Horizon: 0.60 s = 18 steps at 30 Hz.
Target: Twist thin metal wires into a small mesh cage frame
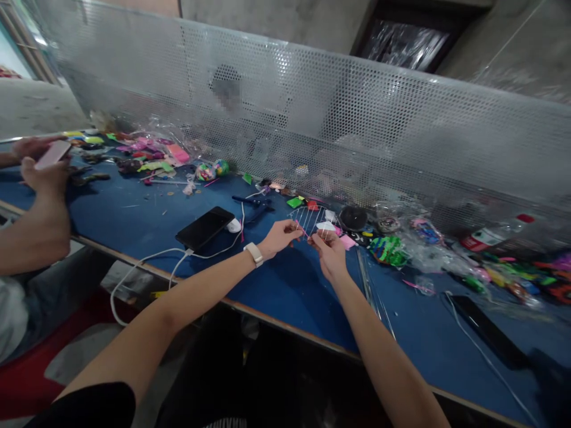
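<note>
My left hand [281,236], with a pale watch band [254,254] on its wrist, is closed in a pinch above the blue table. Close beside it, my right hand [331,252] pinches too. A thin pink strip [303,228] runs between the fingertips of both hands. Just behind them is a frame of thin white wires [310,215], its bars curving out beyond the fingers. Whether the strip is joined to the frame I cannot tell. A small white piece [327,226] and a pink piece [347,241] lie by my right hand.
A black phone [206,228] with a white cable lies left, dark blue pliers [256,208] behind it. Another phone [488,330] lies right. Colourful scraps and a red-capped bottle [497,233] line the perforated metal screen [285,107]. At far left a person's hands hold a phone [52,154].
</note>
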{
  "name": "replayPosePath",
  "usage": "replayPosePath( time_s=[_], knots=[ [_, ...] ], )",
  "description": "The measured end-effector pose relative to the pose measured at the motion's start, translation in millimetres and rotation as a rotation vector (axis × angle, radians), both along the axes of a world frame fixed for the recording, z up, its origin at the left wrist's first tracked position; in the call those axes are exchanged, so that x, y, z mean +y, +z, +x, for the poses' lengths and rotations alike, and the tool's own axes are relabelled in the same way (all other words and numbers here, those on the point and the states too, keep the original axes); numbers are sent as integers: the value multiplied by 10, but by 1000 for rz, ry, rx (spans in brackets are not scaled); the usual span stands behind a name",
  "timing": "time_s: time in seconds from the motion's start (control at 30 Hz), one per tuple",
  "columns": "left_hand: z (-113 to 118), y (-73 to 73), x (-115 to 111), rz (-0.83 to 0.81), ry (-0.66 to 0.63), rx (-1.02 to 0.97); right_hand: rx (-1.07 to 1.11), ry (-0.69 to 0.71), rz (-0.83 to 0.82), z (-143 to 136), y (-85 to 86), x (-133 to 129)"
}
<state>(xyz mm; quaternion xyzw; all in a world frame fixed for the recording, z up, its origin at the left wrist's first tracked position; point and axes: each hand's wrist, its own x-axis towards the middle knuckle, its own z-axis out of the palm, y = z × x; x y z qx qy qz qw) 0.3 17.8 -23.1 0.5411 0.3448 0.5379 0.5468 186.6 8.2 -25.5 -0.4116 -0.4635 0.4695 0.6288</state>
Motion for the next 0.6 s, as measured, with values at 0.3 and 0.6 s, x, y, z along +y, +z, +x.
replayPosePath(
  time_s=[0.3,0.6],
  knots=[
    [-2,38,-31,9,41,3,-53,-12,11,1,23,-8],
    [24,85,-59,-95,92,-96,-205,-136,146,-81,73,-115]
  ],
)
